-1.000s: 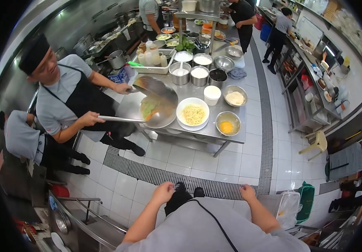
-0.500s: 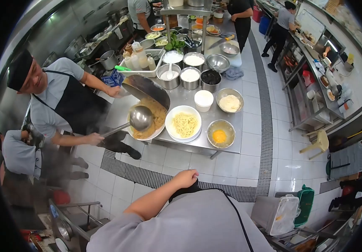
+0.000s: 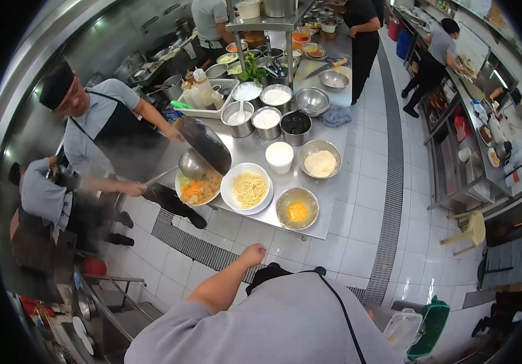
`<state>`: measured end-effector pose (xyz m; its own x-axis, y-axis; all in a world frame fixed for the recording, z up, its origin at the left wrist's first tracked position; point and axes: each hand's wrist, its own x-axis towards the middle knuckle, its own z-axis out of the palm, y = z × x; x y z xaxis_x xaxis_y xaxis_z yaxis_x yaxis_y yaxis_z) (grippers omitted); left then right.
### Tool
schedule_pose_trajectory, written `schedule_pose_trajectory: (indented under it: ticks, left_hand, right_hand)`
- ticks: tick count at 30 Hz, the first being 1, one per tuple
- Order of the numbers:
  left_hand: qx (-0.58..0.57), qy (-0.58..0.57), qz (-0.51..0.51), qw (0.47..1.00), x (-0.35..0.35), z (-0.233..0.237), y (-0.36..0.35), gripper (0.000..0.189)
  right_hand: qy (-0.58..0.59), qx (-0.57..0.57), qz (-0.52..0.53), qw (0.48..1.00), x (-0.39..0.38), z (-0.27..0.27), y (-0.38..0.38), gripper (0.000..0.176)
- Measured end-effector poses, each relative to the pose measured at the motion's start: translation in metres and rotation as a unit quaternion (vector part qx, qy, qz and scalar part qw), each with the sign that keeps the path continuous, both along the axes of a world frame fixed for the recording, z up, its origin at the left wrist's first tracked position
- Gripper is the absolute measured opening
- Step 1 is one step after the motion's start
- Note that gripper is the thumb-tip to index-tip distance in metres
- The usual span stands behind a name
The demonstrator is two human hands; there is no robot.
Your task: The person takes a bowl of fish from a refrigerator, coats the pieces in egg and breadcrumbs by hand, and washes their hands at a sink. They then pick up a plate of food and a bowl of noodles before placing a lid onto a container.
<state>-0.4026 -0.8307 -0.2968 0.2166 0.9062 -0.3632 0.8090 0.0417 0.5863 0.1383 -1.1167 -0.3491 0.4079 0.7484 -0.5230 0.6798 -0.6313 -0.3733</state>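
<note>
My left hand hangs in front of my body, its fingers curled closed, with no object visible in it. It is short of the steel table's near edge, touching nothing there. My right hand is out of view. Nearest on the table are a metal bowl of egg yolk and a white bowl of noodles. Left of these, a co-worker tilts a wok with one hand and holds a ladle in the other, above a bowl of noodles with orange strips.
A white tub, a bowl of pale flour-like stuff and several steel pots stand behind. A floor drain grating runs along the right. Bins stand at lower right, a stool farther right. Other people work around.
The co-worker's wok and ladle have shifted over the bowl, whose orange strips now show. My view has moved, and my left hand stays curled by my body.
</note>
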Motion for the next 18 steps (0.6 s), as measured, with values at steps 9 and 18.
schedule_pose_trajectory:
  ticks: [9, 18]
  left_hand:
    - [-0.235, 0.101, 0.144, 0.956, -0.069, -0.084, -0.195, 0.038]
    - [-0.3, 0.11, 0.161, 0.934, -0.006, -0.027, -0.229, 0.027]
  right_hand:
    - [0.209, -0.044, -0.309, 0.927, 0.194, -0.001, 0.105, 0.018]
    - [0.289, -0.071, -0.157, 0.942, 0.151, -0.082, 0.128, 0.023]
